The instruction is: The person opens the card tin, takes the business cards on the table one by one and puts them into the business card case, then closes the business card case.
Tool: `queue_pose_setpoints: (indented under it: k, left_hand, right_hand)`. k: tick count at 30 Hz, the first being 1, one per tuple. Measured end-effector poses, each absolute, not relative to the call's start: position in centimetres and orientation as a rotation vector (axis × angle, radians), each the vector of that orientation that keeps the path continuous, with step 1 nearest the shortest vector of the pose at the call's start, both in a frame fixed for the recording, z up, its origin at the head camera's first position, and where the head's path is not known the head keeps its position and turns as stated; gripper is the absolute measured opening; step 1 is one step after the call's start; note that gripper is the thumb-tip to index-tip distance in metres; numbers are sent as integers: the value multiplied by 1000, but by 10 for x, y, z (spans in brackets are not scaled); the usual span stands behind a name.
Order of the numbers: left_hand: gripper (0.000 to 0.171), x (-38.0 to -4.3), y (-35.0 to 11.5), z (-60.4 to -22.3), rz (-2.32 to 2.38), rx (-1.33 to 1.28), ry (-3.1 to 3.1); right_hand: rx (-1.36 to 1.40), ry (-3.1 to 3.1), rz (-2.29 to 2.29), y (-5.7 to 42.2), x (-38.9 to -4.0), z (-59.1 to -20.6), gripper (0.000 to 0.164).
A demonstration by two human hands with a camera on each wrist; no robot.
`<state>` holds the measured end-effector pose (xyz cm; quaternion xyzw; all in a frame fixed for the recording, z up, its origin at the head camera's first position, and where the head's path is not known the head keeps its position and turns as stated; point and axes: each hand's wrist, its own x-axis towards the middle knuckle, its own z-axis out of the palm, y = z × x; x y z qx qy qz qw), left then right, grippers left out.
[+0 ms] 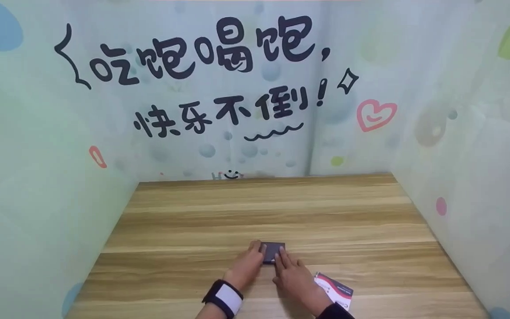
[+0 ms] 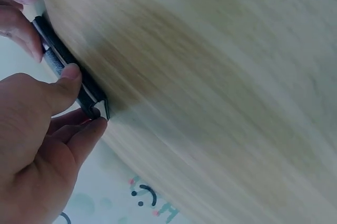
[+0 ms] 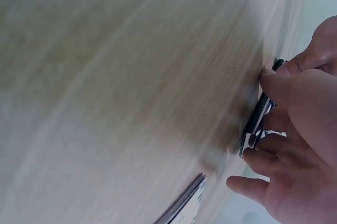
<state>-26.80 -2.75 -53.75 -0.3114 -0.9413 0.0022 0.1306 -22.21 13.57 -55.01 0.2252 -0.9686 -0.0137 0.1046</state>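
Observation:
A small, flat black card case (image 1: 273, 253) lies on the wooden table between both hands. My left hand (image 1: 245, 266) grips its left end; in the left wrist view the thumb (image 2: 69, 77) presses the near long side and the fingers curl round the end. The right hand (image 1: 295, 277) holds the other end, its thumb along the side of the case (image 3: 256, 116) in the right wrist view. A pale strip shows along the case's edge. What is inside is hidden.
A small stack of white cards (image 1: 338, 290) with red and dark bands lies beside the right wrist, partly covered by it. Pale printed walls (image 1: 467, 155) enclose the wooden table (image 1: 272, 204) at the back and sides.

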Motion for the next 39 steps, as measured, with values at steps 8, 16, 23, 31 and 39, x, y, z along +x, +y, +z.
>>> queue_pose_setpoints:
  k: [8, 16, 23, 31, 39]
  left_hand:
    - [41, -267, -35, -544, -147, -931, -2869]
    - [39, -270, -36, -552, -454, -909, -2929]
    - [37, -276, -36, -559, -982, -699, -2889]
    - [35, -284, -29, -562, -1386, -455, -2681]
    - [40, -291, -26, -559, -1520, -317, -2547]
  right_hand:
    - [585, -2745, -132, 126, -210, -562, 58]
    - [470, -2855, -126, 121, -203, -560, 60]
    - [488, -2857, -138, 120, -201, -567, 58]
    - [520, -2816, -196, 125, -204, -565, 58]
    - [492, -2850, -168, 126, -212, -557, 58]
